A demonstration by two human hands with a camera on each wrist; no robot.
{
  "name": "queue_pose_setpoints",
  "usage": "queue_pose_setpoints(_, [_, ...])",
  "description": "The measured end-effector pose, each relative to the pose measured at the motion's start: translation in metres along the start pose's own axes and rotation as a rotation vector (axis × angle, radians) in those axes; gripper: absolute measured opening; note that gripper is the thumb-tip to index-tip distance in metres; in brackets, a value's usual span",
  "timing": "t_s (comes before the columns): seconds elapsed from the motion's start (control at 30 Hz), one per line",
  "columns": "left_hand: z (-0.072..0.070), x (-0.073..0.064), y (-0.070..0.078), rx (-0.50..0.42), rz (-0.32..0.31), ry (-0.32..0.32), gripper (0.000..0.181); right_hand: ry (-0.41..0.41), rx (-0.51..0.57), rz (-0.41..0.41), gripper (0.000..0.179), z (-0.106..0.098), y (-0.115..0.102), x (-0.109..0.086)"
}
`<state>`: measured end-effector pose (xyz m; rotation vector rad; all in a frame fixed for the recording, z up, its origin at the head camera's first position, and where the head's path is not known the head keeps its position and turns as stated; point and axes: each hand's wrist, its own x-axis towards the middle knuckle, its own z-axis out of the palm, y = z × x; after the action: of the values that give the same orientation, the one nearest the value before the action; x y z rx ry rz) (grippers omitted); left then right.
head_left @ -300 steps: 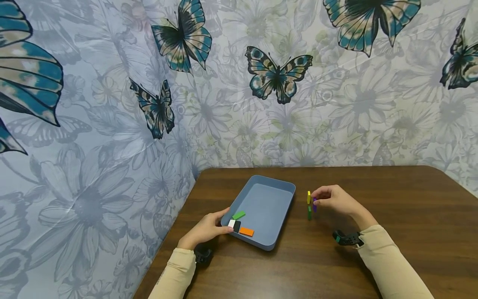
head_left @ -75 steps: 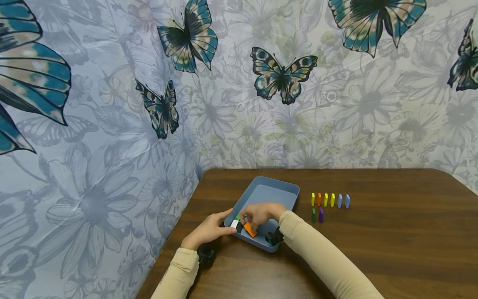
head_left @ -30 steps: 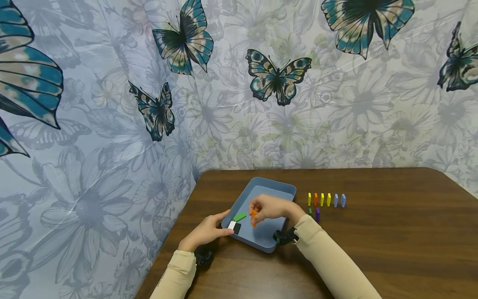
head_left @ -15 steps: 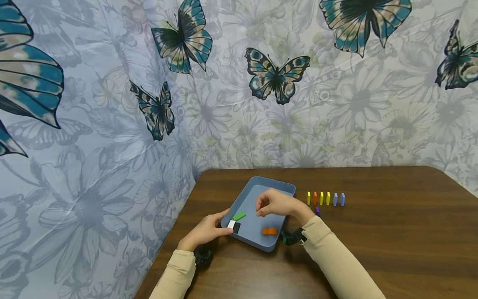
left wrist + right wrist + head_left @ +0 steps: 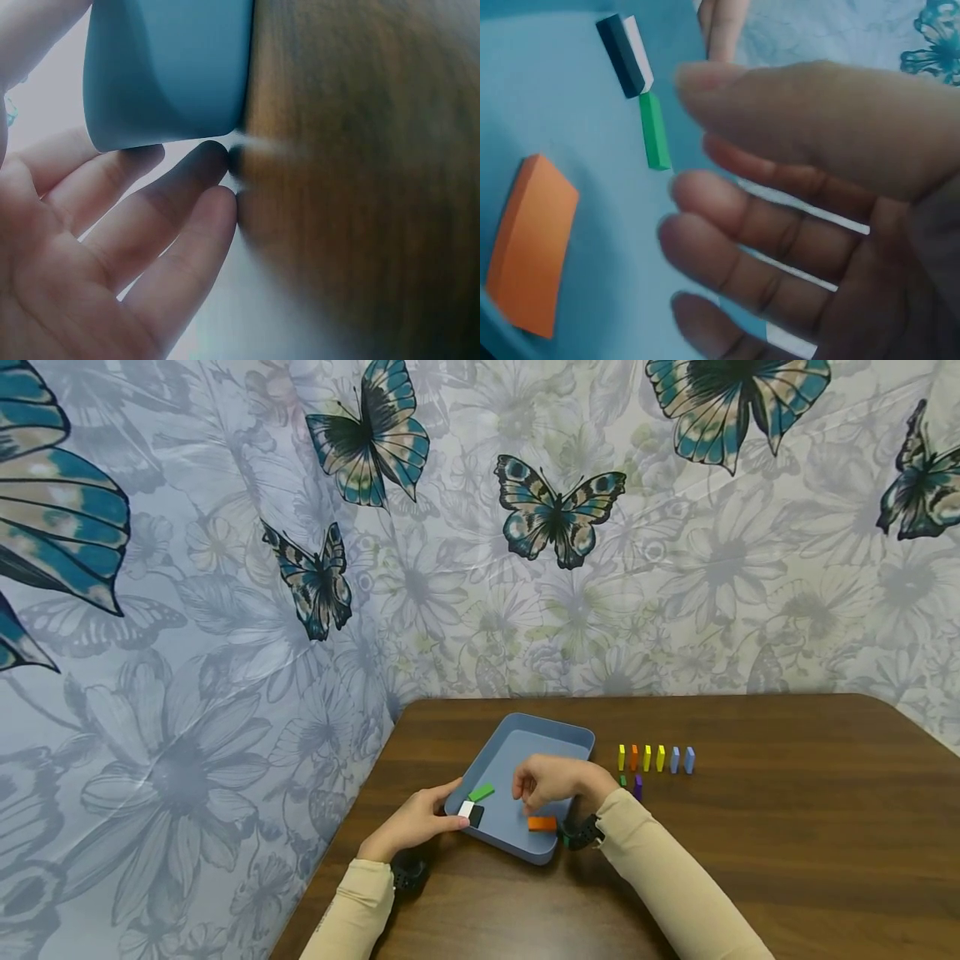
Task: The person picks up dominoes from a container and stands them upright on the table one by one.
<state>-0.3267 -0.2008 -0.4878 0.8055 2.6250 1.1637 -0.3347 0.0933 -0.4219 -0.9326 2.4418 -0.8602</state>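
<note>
My left hand [image 5: 412, 818] grips the near-left corner of a blue tray [image 5: 501, 739], thumb over the rim; in the left wrist view its fingers [image 5: 180, 270] lie against the tray's outer wall. Above the tray's right half hovers my right hand [image 5: 551, 779], fingers loosely bent, holding nothing. An orange domino [image 5: 542, 824] lies just below it, close to the near-right wall. The right wrist view shows thumb and fingers apart, with the orange domino [image 5: 536, 247] untouched. Beside my left thumb lie a white domino [image 5: 466, 810], a black domino [image 5: 476, 816] and a green domino [image 5: 482, 792].
Right of the tray, several upright dominoes stand in a row, from a yellow domino [image 5: 622, 757] to a light blue domino [image 5: 689, 760]. A purple domino [image 5: 638, 787] and a partly hidden green domino [image 5: 622, 781] stand in front. The brown table [image 5: 810, 827] extends right.
My right hand picked up the orange domino beside the black one and let it go farther right in the tray. Since then the hand has lowered slightly. My left hand stays on the tray.
</note>
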Motion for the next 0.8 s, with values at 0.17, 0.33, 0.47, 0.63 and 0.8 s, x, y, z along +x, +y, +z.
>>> queue_pose_setpoints(0.17, [0.002, 0.003, 0.002, -0.003, 0.0, 0.009, 0.082, -0.047, -0.074, 0.108, 0.019, -0.005, 0.0, 0.007])
queue_pose_setpoints(0.33, [0.005, 0.004, 0.005, 0.011, -0.017, 0.009, 0.081, -0.123, -0.14, 0.164, 0.022, -0.007, 0.002, 0.016])
queue_pose_setpoints(0.47, [0.006, 0.004, 0.005, 0.011, -0.018, 0.004, 0.081, -0.162, -0.147, 0.187, 0.018, -0.003, 0.003, 0.02])
queue_pose_setpoints(0.63, [0.005, 0.003, 0.006, 0.007, -0.014, 0.009, 0.08, -0.173, -0.171, 0.203, 0.02, 0.003, 0.008, 0.025])
queue_pose_setpoints(0.8, [0.004, 0.002, 0.006, 0.007, -0.018, 0.004, 0.081, -0.182, -0.216, 0.212, 0.024, 0.005, 0.008, 0.027])
